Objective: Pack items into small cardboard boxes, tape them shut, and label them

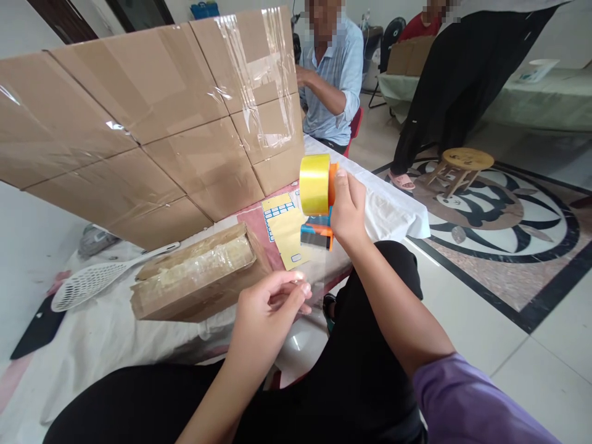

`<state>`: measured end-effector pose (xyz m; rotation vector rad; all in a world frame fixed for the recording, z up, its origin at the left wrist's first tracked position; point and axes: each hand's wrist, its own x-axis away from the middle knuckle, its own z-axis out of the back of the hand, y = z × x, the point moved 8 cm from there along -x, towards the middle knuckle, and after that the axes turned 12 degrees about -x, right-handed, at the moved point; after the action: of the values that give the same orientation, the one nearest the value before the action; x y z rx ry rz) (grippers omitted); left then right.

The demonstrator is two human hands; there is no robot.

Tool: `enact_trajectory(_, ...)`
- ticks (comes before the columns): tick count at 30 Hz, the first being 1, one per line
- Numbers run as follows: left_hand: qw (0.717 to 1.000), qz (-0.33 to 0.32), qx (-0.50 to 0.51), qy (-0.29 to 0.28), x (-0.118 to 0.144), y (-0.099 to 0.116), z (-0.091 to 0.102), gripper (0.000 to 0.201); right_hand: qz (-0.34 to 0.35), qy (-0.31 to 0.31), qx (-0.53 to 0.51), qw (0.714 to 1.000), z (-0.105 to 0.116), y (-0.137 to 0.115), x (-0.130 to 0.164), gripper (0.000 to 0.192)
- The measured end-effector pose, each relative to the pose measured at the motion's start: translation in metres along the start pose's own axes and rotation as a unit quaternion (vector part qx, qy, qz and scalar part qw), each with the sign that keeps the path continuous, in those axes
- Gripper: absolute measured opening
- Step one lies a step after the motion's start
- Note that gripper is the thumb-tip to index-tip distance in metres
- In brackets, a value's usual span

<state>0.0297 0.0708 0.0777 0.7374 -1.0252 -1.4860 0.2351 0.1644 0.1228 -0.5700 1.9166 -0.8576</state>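
Biggest of all, a worktop point(388, 206) with a white and red cover. Up on that, a tall brown cardboard wall point(180, 154), shiny with tape. Past the wall, a person point(330, 86) in a light blue shirt, sitting down. Off to the right on the floor point(448, 290), a round wooden stool point(467, 159). In front of the wall, a long brown box point(198, 277) with a taped-up top. Just beside the box, a white paddle point(95, 282) full of little holes. To the right of the box, a yellow sheet point(284, 237) with blue marks, lying flat. Next, the right grip point(348, 213), curled snugly round the side of a blue and orange tape holder point(317, 237), up in the air near the sheet. Lower down, the left grip point(266, 308), with thumb and fingertips pinched together on a see-through strip point(319, 268) from the holder. In the holder, a fat yellow roll point(314, 185).
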Motion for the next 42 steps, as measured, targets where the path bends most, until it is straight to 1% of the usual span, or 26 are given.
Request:
enact_trajectory(3,1.000,0.013,-0.004,-0.016,0.000,-0.001,-0.007,0.029,-0.001,0.004,-0.004,1.000,0.001,0.001,0.000,0.056)
enact_trajectory(4,1.000,0.019,0.001,-0.022,-0.002,-0.002,-0.009,0.036,-0.005,0.004,-0.005,1.000,0.001,0.003,-0.001,0.056)
enact_trajectory(7,0.998,0.039,0.031,-0.036,-0.007,-0.007,-0.011,0.073,-0.011,0.000,-0.007,1.000,0.002,0.006,-0.002,0.056)
enact_trajectory(8,0.997,0.046,0.044,-0.044,-0.008,-0.008,-0.011,0.082,-0.011,0.000,-0.005,1.000,0.002,0.006,-0.002,0.056)
enact_trajectory(9,0.996,0.054,0.055,-0.053,-0.008,-0.009,-0.010,0.086,-0.010,0.000,-0.002,1.000,0.001,0.005,-0.002,0.056)
enact_trajectory(12,0.991,0.069,0.079,-0.081,-0.005,-0.008,-0.008,0.081,-0.006,-0.002,0.007,1.000,0.000,0.002,-0.001,0.055)
enact_trajectory(15,0.990,0.072,0.080,-0.089,-0.002,-0.005,-0.007,0.077,-0.011,-0.004,0.006,1.000,-0.001,0.002,0.000,0.056)
enact_trajectory(18,0.991,0.082,0.061,-0.084,-0.004,-0.013,-0.014,0.071,-0.038,0.001,-0.024,0.999,-0.001,0.007,0.000,0.056)
enact_trajectory(21,0.992,0.086,0.042,-0.082,-0.013,-0.026,-0.026,0.059,-0.076,0.010,-0.066,0.995,-0.001,0.013,0.001,0.056)
enact_trajectory(23,0.995,0.064,0.025,-0.068,-0.021,-0.030,-0.030,0.050,-0.099,0.017,-0.080,0.992,-0.001,0.015,0.002,0.057)
enact_trajectory(25,0.998,0.028,0.004,-0.049,-0.026,-0.030,-0.030,0.041,-0.116,0.020,-0.084,0.989,-0.002,0.018,0.004,0.058)
enact_trajectory(29,0.999,-0.019,-0.031,-0.031,-0.026,-0.025,-0.027,0.032,-0.147,0.022,-0.102,0.984,-0.003,0.025,0.006,0.061)
enact_trajectory(31,0.998,-0.037,-0.054,-0.020,-0.023,-0.022,-0.023,0.029,-0.159,0.006,-0.125,0.979,-0.006,0.028,0.007,0.059)
enact_trajectory(35,0.992,-0.067,-0.105,0.004,-0.018,-0.016,-0.014,0.025,-0.188,-0.058,-0.177,0.964,-0.019,0.025,0.010,0.045)
enact_trajectory(38,0.990,-0.070,-0.120,0.004,-0.016,-0.014,-0.012,0.025,-0.198,-0.069,-0.204,0.956,-0.024,0.022,0.011,0.042)
enact_trajectory(42,0.990,-0.071,-0.121,0.002,-0.017,-0.014,-0.011,0.025,-0.198,-0.097,-0.206,0.954,-0.028,0.022,0.012,0.040)
